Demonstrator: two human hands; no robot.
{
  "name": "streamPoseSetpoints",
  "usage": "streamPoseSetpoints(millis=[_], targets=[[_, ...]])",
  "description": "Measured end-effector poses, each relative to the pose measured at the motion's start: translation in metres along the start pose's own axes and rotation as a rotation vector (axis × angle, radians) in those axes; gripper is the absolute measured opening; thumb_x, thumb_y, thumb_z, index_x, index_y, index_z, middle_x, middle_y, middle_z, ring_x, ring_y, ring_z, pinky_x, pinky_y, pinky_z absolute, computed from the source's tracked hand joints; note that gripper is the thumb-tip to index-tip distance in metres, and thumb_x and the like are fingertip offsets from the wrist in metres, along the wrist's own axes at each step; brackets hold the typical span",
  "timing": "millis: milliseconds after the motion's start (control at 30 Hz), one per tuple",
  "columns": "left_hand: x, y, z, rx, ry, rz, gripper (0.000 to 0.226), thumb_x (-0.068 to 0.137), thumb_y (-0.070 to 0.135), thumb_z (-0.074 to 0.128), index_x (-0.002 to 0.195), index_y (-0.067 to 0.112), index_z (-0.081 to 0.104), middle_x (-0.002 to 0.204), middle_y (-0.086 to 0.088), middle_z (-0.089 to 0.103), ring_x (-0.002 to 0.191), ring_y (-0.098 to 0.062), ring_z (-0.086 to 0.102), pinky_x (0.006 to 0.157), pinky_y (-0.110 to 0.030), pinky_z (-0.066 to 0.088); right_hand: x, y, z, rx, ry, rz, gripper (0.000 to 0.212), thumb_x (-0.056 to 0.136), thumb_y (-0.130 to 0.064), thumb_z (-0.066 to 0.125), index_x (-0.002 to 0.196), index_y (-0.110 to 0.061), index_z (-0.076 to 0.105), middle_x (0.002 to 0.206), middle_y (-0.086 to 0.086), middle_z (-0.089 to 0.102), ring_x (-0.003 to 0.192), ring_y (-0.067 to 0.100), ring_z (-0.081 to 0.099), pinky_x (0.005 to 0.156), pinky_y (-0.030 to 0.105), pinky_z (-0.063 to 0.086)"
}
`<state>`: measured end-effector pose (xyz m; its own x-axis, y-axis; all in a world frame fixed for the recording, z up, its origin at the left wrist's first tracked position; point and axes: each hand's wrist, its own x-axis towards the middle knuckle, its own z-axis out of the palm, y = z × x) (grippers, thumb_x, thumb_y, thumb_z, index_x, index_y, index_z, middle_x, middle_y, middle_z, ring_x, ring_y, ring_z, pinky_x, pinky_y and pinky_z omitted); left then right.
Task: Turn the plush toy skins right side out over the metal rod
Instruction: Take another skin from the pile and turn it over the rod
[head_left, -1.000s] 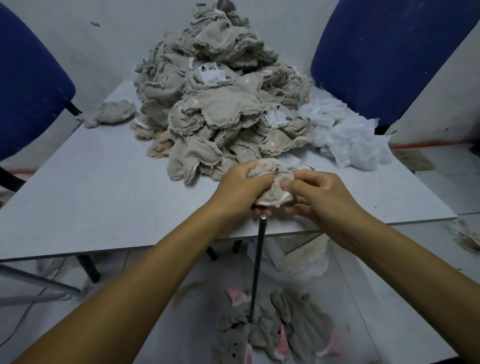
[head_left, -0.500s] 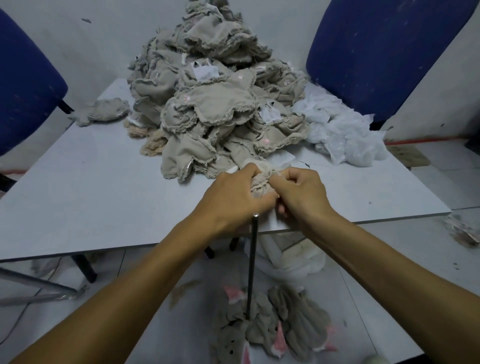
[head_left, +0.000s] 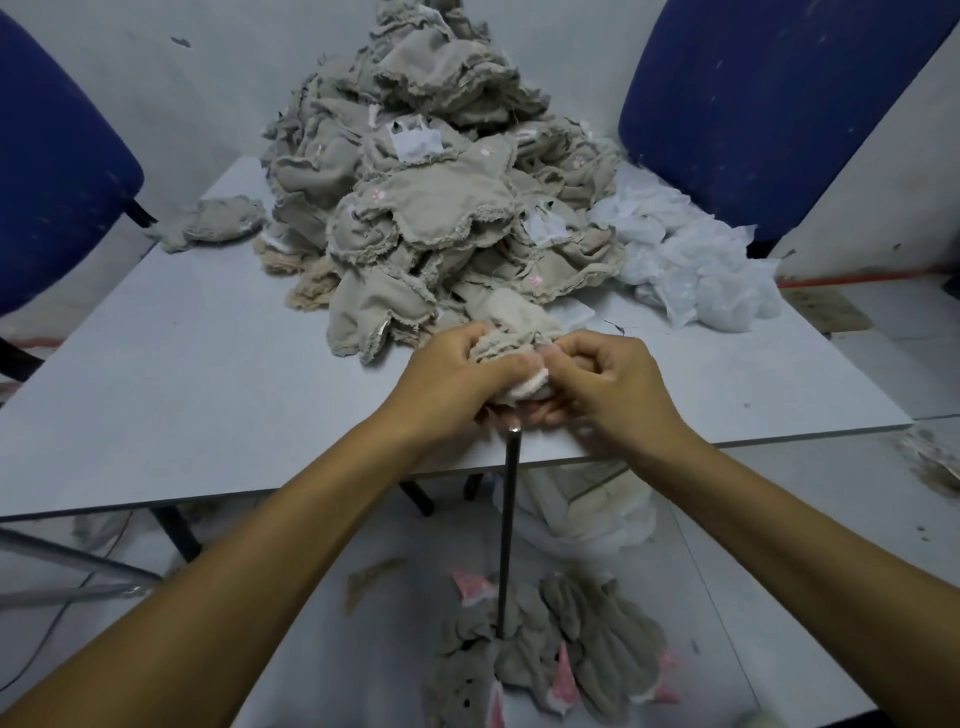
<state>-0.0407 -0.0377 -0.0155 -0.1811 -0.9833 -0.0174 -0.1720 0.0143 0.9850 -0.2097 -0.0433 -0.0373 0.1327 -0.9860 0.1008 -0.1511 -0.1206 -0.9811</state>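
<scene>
A beige plush skin (head_left: 511, 332) is bunched between both hands just above the table's front edge. My left hand (head_left: 452, 371) grips its left side with curled fingers. My right hand (head_left: 605, 379) pinches its right side, where a pale fleecy lining shows. The thin dark metal rod (head_left: 508, 525) stands upright from the floor, and its shiny tip sits directly under the skin, between my hands. A tall heap of beige inside-out skins (head_left: 431, 197) covers the back of the table.
The grey table (head_left: 182, 364) also bears one loose skin (head_left: 215, 223) at the back left and crumpled white plastic (head_left: 696, 265) at the right. Grey and pink turned skins (head_left: 561, 654) lie on the floor around the rod's base. Blue chairs (head_left: 769, 104) stand on both sides.
My hands have worked the bunched skin, closing in around it and then spreading a little. More of the skin now shows above my fingers. The rod has stayed in place.
</scene>
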Motion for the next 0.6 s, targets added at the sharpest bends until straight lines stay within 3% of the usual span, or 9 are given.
streamPoseSetpoints(millis=[67,167,267,400,500,600], targets=[[-0.001,0.001,0.000,-0.078,-0.010,-0.010,0.014,0.094,0.014,0.063,0.100,0.002,0.064,0.074,-0.015,0.073,0.054,-0.024,0.066,0.045,-0.024,0.049,0.003,0.000,-0.002,0.025,-0.011,0.003,0.023,0.092,-0.026,0.069,0.086,-0.004,0.068,0.072,0.014,0.073,0.066,0.028,0.074,0.063,0.037,0.061],[0.000,0.005,-0.007,-0.179,0.013,-0.062,0.020,0.096,0.014,0.055,0.089,0.000,0.067,0.062,-0.014,0.069,0.046,-0.018,0.062,0.040,-0.020,0.045,0.005,-0.007,-0.011,0.246,-0.285,0.085,0.026,0.083,-0.032,0.075,0.095,-0.010,0.071,0.087,0.014,0.075,0.081,0.024,0.074,0.069,0.026,0.059],[0.002,0.005,-0.010,-0.240,-0.030,-0.119,0.026,0.097,0.015,0.053,0.083,-0.002,0.066,0.058,-0.015,0.066,0.042,-0.016,0.057,0.037,-0.019,0.040,0.002,-0.009,-0.018,0.250,-0.381,0.058,0.029,0.082,-0.023,0.077,0.105,-0.007,0.069,0.094,0.018,0.075,0.088,0.027,0.074,0.072,0.024,0.058],[0.002,0.001,-0.006,-0.227,-0.032,-0.151,0.028,0.099,0.017,0.051,0.086,-0.002,0.066,0.060,-0.015,0.067,0.044,-0.017,0.060,0.038,-0.018,0.041,-0.001,-0.004,-0.008,-0.049,-0.162,-0.050,0.013,0.089,-0.016,0.072,0.093,-0.004,0.068,0.072,0.016,0.072,0.068,0.021,0.073,0.067,0.036,0.061],[0.000,-0.003,-0.005,-0.106,0.001,-0.079,0.024,0.099,0.023,0.056,0.098,0.000,0.063,0.072,-0.017,0.072,0.059,-0.026,0.068,0.050,-0.028,0.050,-0.001,0.000,0.000,-0.324,0.026,-0.119,0.013,0.088,-0.021,0.070,0.080,-0.011,0.066,0.060,0.007,0.066,0.055,0.014,0.068,0.063,0.038,0.060],[-0.006,-0.002,0.000,0.022,0.068,0.021,0.026,0.098,0.031,0.060,0.101,0.006,0.058,0.075,-0.012,0.074,0.064,-0.030,0.073,0.054,-0.032,0.053,0.001,0.001,0.005,-0.399,0.145,-0.167,0.021,0.087,-0.029,0.069,0.071,-0.015,0.064,0.058,0.002,0.065,0.055,0.016,0.067,0.059,0.036,0.054]])
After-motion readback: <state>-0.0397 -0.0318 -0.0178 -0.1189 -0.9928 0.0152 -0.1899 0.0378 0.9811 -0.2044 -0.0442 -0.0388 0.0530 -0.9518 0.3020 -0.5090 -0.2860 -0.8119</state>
